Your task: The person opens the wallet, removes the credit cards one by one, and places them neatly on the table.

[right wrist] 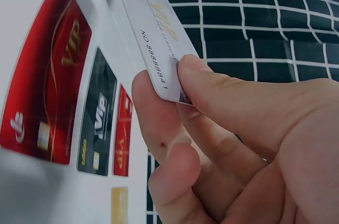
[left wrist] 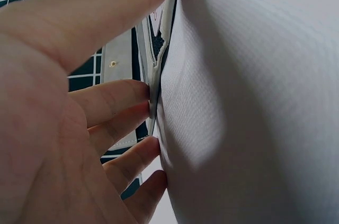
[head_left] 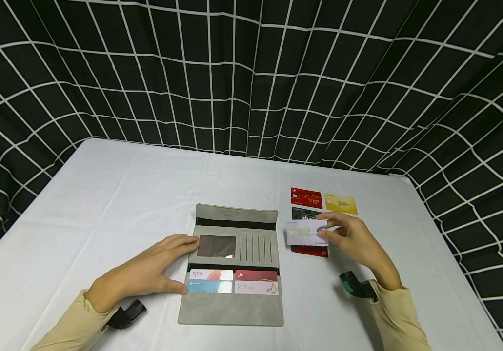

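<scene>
Even bright light, soft shadows, curved wide-angle edges, blurry wrist close-ups

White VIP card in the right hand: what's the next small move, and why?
Probably carry the white VIP card left toward the open grey wallet. The right hand pinches it clear of the table, and the left hand rests flat on the wallet's left edge, steadying it.

Head overhead; wrist views close-up.
</scene>
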The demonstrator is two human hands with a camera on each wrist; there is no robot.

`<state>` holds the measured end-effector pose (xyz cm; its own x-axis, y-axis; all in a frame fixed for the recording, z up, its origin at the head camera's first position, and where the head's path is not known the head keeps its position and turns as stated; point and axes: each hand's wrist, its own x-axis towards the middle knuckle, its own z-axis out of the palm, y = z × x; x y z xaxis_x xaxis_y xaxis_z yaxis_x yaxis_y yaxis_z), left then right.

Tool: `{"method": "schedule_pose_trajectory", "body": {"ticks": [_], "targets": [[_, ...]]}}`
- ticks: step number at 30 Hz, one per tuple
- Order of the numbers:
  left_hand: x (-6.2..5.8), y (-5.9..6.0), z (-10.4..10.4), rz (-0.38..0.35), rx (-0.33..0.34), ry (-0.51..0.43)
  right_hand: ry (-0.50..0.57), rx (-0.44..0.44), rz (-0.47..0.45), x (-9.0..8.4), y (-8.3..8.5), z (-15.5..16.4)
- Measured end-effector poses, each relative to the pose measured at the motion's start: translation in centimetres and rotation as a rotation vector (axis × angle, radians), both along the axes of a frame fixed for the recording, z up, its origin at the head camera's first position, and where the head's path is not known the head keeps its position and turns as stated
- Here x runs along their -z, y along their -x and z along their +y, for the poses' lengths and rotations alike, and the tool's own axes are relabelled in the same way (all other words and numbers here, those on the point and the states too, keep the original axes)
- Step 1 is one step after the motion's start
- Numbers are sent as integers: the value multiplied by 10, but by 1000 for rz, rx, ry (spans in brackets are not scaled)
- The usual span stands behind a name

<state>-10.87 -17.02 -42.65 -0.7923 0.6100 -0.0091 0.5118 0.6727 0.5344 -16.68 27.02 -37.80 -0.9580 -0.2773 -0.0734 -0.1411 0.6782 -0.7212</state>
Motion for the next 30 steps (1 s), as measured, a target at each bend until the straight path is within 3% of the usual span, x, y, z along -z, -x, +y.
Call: {"method": "schedule_pose_trajectory", "body": {"ticks": [7,30], "targets": [[0,0,0,-10,-9,3,-10,25,62,0,2,11],[2,0,-1,4,1,7,-64,107,137,5,9,34]]}}
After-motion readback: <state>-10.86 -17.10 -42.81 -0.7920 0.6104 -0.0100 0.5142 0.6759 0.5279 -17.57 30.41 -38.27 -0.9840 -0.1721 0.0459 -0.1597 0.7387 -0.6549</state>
